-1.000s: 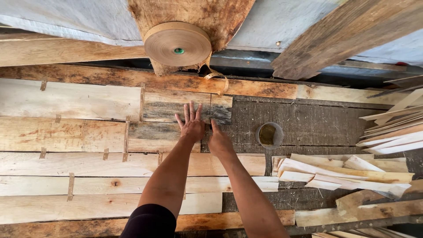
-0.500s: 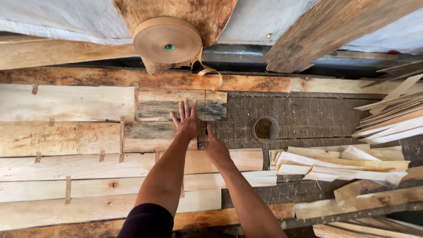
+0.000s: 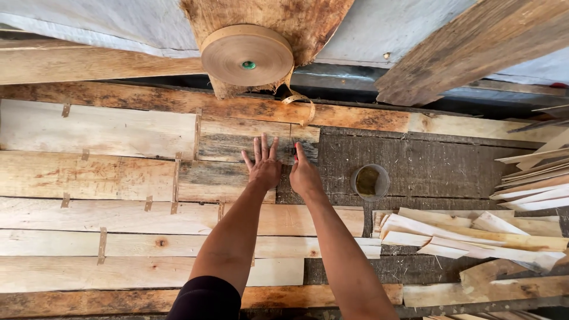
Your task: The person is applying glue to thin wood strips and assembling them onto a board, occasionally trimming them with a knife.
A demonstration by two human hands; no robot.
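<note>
- Rough dark wooden worktable [image 3: 450, 172] fills the scene, with a pale tarpaulin [image 3: 77, 24] and slanting raw timber beams [image 3: 474, 47] along its far side.
- Thin pale veneer sheets [image 3: 95, 178] lie edge to edge across the left and middle of the table, joined here and there by short strips of brown tape [image 3: 102, 245].
- A large roll of brown paper tape [image 3: 247, 55] hangs at the far middle, a loose curl of its end dangling down to the right of it.
- The left hand [image 3: 264, 166] lies flat, palm down, fingers spread and open, pressing on a grey-stained veneer piece [image 3: 228, 145] at the right end of the laid sheets.
- The right hand [image 3: 304, 175] rests just right of the left, touching the right edge of that same grey piece; its fingers are loosely curled with the forefinger pointing far, and something small and reddish shows at the fingertip, too small to tell.
- A small round tin holding yellowish paste [image 3: 369, 181] stands on the bare table to the right of the right hand, near but apart.
- A loose heap of pale veneer offcuts [image 3: 468, 234] lies at the near right, and a stack of thin strips [image 3: 533, 181] at the far right edge.
</note>
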